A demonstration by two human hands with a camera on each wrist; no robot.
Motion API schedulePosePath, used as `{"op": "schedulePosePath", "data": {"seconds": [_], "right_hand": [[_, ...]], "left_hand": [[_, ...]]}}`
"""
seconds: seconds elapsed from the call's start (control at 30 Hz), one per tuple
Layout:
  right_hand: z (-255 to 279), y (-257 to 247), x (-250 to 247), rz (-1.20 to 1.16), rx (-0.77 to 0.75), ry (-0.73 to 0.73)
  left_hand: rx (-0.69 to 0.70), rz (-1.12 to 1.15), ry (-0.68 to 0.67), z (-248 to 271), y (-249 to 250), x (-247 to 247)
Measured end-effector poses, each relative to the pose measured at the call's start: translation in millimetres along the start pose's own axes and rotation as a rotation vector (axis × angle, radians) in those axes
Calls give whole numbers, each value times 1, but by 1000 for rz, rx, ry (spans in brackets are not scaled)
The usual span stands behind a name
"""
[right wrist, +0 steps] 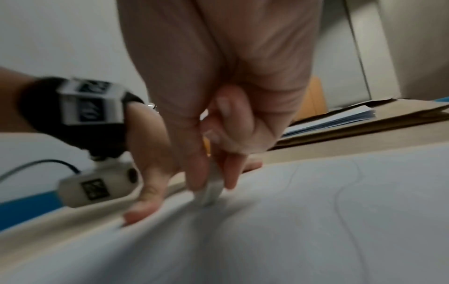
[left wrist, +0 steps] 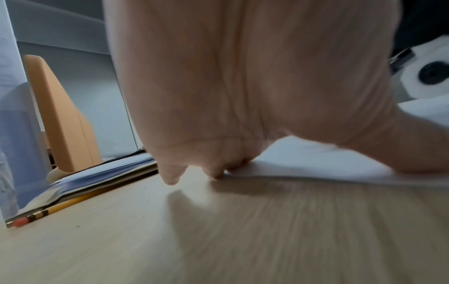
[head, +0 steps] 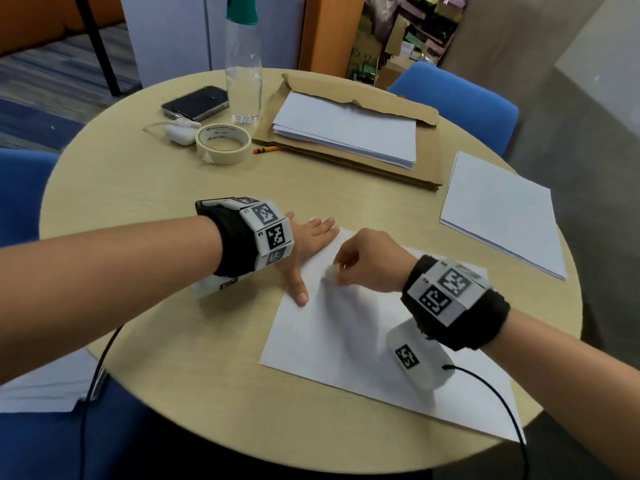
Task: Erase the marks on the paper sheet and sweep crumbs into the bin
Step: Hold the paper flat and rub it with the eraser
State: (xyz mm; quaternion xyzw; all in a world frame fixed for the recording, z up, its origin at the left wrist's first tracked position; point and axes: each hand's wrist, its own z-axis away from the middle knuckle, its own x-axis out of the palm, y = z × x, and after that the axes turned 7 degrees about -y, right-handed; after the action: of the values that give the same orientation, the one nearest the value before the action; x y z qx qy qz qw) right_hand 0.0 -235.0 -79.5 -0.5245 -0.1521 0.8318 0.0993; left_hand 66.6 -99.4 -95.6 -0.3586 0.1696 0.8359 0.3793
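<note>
A white paper sheet (head: pixel 332 337) lies on the round wooden table (head: pixel 173 358) in front of me. My left hand (head: pixel 311 244) lies flat on the sheet's far left corner, fingers straight and thumb spread, pressing it down. My right hand (head: pixel 346 268) pinches a small white eraser (head: pixel 333 270) and holds its tip against the sheet. In the right wrist view the eraser (right wrist: pixel 210 192) sits between thumb and fingers on the paper sheet (right wrist: pixel 291 230), with faint pencil lines (right wrist: pixel 340 192) to the right of it. In the left wrist view the left hand (left wrist: pixel 243 96) rests on the sheet's edge. No bin is in view.
At the back of the table are a phone (head: pixel 195 102), a clear bottle (head: pixel 243 71), a roll of tape (head: pixel 223 144), a pencil (head: pixel 266 149) and a brown envelope (head: pixel 398 168) with a paper stack. Another paper stack (head: pixel 502 213) lies at right. Blue chairs surround the table.
</note>
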Motion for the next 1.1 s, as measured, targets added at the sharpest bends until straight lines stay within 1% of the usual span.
{"op": "schedulePosePath", "data": {"seconds": [0.03, 0.07, 0.1, 0.13, 0.2, 0.23, 0.27, 0.3, 0.37, 0.4, 0.47, 0.5, 0.53, 0.57, 0.6, 0.7, 0.73, 0.77, 0.8, 0.83, 0.9, 0.97, 1.03, 1.1], "right_hand": [[7, 3, 2, 7, -15, -72], [12, 9, 2, -38, -7, -133], [16, 18, 1, -168, 22, -153], [19, 27, -1, -366, 70, -118], [21, 49, -4, -827, 192, 60], [22, 59, -4, -1037, 251, 132], [23, 67, -4, -1203, 296, 172], [25, 73, -4, -1321, 323, 187], [28, 80, -1, -1433, 338, 186], [28, 81, 0, -1443, 336, 184], [30, 80, 4, -1423, 326, 189], [30, 80, 5, -1417, 320, 198], [31, 80, 5, -1417, 321, 207], [32, 80, 5, -1420, 323, 215], [32, 81, 5, -1428, 325, 225], [33, 83, 6, -1463, 333, 274], [33, 83, 7, -1468, 336, 301], [33, 83, 8, -1471, 341, 334], [32, 83, 10, -1477, 351, 372], [32, 83, 11, -1477, 364, 411], [30, 82, 15, -1466, 391, 481], [29, 78, 16, -1425, 407, 495], [28, 71, 13, -1334, 375, 405], [29, 58, 9, -1178, 294, 227]], "left_hand": [[1, -8, -6, 0, 0, -1], [1, -16, -13, 0, -1, -2], [0, -26, -21, 0, -1, -4], [0, -36, -24, 0, -2, -6], [-4, -64, -16, 3, -4, -13], [-3, -83, -4, 5, -4, -16], [5, -96, 13, 8, -1, -18], [28, -95, 34, 11, 3, -20], [112, -75, 82, 19, 23, -17], [165, -86, 96, 22, 37, -13], [275, -123, 53, 26, 63, 1], [303, -130, 5, 24, 69, 8], [292, -132, -39, 21, 68, 13], [244, -116, -60, 16, 60, 16], [155, -81, -50, 11, 46, 18], [-235, 71, 36, 6, 0, 11], [-325, 95, 53, 8, -10, 8], [-365, 95, 65, 12, -17, 6], [-343, 89, 78, 15, -18, 5], [-269, 89, 83, 19, -13, 6], [-68, 90, 60, 22, 4, 10], [94, 62, 31, 19, 21, 13], [173, 67, 25, 9, 27, 14], [194, 118, 33, 2, 23, 13]]}}
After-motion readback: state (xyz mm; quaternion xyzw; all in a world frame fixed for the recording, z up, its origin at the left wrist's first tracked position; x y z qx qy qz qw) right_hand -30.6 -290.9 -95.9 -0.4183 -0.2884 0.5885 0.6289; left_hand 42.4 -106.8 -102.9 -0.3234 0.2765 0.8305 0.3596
